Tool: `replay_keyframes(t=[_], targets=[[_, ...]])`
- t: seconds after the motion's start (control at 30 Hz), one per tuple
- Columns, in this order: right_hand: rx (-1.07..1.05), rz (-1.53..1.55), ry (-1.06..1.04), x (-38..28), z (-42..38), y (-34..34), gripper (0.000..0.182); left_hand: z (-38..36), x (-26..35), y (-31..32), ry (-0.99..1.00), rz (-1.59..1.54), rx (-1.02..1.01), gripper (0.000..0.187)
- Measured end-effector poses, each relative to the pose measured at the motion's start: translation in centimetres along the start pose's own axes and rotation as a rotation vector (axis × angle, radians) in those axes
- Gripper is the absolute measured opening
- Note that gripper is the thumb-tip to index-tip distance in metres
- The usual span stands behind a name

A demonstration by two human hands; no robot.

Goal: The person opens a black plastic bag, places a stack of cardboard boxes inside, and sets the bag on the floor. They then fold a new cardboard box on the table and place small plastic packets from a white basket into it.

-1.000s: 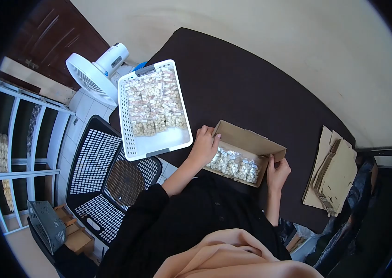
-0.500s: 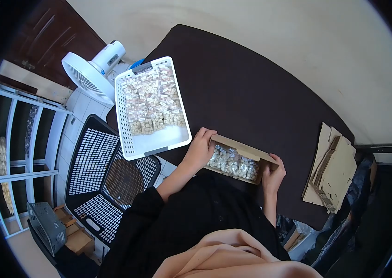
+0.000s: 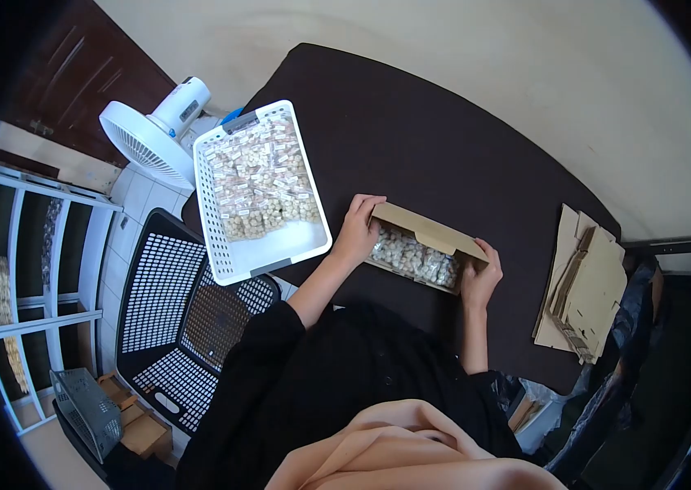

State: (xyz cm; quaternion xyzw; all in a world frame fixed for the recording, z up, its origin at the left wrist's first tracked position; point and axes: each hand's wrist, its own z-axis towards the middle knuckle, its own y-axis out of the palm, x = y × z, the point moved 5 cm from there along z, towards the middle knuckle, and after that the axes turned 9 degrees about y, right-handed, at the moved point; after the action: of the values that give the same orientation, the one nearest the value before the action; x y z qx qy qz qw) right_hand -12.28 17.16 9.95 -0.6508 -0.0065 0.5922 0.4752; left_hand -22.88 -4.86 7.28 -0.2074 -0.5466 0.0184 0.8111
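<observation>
A small brown cardboard box [image 3: 425,231] sits on the dark tabletop close to my body, its long flap standing up at the far side. Clear packets of pale, roundish pieces [image 3: 415,259] fill the part of it that shows. My left hand [image 3: 357,232] grips the left end, fingers on the outside and thumb toward the inside. At the opposite end, my right hand [image 3: 483,273] is wrapped round the right edge and the flap's corner. Left of the box stands a white plastic basket [image 3: 280,245] holding many labelled packets [image 3: 260,175] of similar pieces.
Flattened cardboard pieces [image 3: 586,290] are stacked at the right end of the dark table [image 3: 427,139]. A white fan [image 3: 149,143] stands beyond the basket. To the left are a black mesh chair [image 3: 162,286], a grey crate [image 3: 88,412] and a white-framed shelf [image 3: 43,327].
Both hands have moved the box a little away from my body. The flap now stands higher and hides more of the packets' far side.
</observation>
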Motion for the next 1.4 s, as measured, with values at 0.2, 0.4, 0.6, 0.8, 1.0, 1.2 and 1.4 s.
replay_keyframes(t=[0.2,0.4,0.6,0.8,1.0,1.2,1.4], targets=[[-0.103,0.019,-0.048,1.5,-0.6,0.3,0.037,-1.9,-0.4,-0.4,0.040,-0.037,-0.113,0.057],[-0.185,0.012,-0.109,0.8,-2.9,-0.4,0.051,-3.7,-0.1,-0.8,0.037,0.026,-0.265,0.076],[-0.308,-0.080,-0.203,-1.4,-3.7,0.3,0.069,-4.1,0.8,-0.9,0.150,0.010,-0.306,0.082],[-0.285,-0.177,-0.210,-1.3,-3.6,1.0,0.061,-4.3,0.1,-0.4,0.153,0.059,-0.271,0.084],[-0.293,-0.190,-0.195,-0.8,-3.8,1.3,0.059,-4.3,-0.1,-0.3,0.140,0.095,-0.281,0.084],[-0.297,-0.177,-0.191,-1.0,-3.8,1.3,0.057,-4.3,-0.3,-0.3,0.140,0.071,-0.270,0.084],[-0.290,-0.165,-0.193,-1.1,-3.9,1.5,0.055,-4.3,0.0,-0.4,0.151,0.071,-0.271,0.082]])
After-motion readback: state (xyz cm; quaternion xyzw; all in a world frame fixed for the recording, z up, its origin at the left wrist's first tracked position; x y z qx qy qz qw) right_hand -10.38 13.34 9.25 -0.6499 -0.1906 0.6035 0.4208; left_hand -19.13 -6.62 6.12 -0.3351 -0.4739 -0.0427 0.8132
